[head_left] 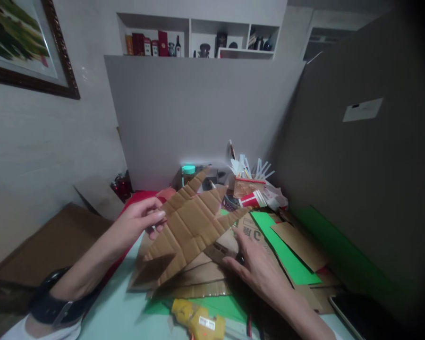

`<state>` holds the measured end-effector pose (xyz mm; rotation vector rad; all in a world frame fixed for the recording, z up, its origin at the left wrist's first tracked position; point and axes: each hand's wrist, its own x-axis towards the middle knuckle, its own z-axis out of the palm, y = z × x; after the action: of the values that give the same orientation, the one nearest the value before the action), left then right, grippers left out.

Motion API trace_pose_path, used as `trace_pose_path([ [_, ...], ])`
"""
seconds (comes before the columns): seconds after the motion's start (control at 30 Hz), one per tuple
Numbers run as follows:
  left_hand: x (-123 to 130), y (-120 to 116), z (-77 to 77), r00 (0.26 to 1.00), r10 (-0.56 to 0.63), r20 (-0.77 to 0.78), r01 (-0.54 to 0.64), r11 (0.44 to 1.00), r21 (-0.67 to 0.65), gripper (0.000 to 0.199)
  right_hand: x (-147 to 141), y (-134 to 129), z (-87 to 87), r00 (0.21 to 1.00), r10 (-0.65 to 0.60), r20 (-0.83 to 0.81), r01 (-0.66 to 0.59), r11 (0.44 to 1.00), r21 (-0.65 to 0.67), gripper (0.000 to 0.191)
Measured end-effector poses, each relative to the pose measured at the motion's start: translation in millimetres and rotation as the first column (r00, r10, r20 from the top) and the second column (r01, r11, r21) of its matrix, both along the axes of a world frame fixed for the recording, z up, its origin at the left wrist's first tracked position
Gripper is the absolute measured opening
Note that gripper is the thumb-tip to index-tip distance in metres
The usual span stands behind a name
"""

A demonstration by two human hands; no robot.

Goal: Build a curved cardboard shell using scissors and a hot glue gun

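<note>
A creased brown cardboard cutout [187, 224] with several pointed ends is held up, tilted, over the table. My left hand [147, 217] pinches its left edge between thumb and fingers. To its right, my right hand [251, 259] hovers over the cardboard pile with thumb and fingers apart, holding nothing that I can see. Beneath the cutout lie flat cardboard sheets [208, 271], partly hidden by it. Close to the near edge rests a yellow glue gun [198, 318].
Green sheet [286, 245] and a printed cardboard piece [251, 229] lie at right. Behind stand a box of white sticks [250, 186], a tipped red-and-white paper cup [253, 199] and a teal-lidded jar [188, 172]. A dark phone-like device [354, 311] lies near right. Grey panels enclose the back and right.
</note>
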<state>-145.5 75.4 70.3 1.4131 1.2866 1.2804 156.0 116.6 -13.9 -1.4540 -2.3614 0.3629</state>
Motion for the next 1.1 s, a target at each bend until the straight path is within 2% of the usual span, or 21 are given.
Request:
trace_pose_path([
  [0.37,0.2,-5.4,8.8,0.956,0.169,0.238,-0.169,0.985,-0.024,0.025,0.4,-5.4,2.6,0.999,0.022,-0.032,-0.022,1.000,0.000,0.072],
  [0.53,2.4,-4.3,6.5,0.935,0.178,0.307,-0.166,0.984,-0.065,0.028,0.0,-6.6,2.5,0.996,0.029,-0.087,-0.030,0.999,-0.018,0.074],
  [0.7,8.5,-2.5,3.5,0.956,0.124,0.267,-0.108,0.991,-0.074,0.024,6.0,-3.7,2.4,0.975,0.017,-0.220,-0.021,1.000,-0.016,0.081],
  [0.83,19.2,-3.0,2.6,0.970,0.071,0.232,-0.059,0.997,-0.056,0.025,12.6,-8.6,19.8,0.906,0.028,-0.421,-0.035,0.999,-0.009,0.067],
  [0.97,35.3,-7.9,-3.6,0.984,0.022,0.177,-0.015,0.999,-0.042,0.025,6.5,-29.1,45.2,0.771,0.087,-0.631,-0.150,0.988,-0.047,0.041],
  [1.03,43.8,-12.1,-7.8,0.990,-0.010,0.141,0.015,0.999,-0.030,0.024,0.8,-39.2,50.6,0.717,0.134,-0.684,-0.218,0.975,-0.038,0.033],
  [1.1,51.0,-17.2,-10.1,0.996,-0.041,0.076,0.040,0.999,0.012,0.022,-3.1,-45.6,49.8,0.689,0.152,-0.709,-0.235,0.972,-0.019,0.032],
])
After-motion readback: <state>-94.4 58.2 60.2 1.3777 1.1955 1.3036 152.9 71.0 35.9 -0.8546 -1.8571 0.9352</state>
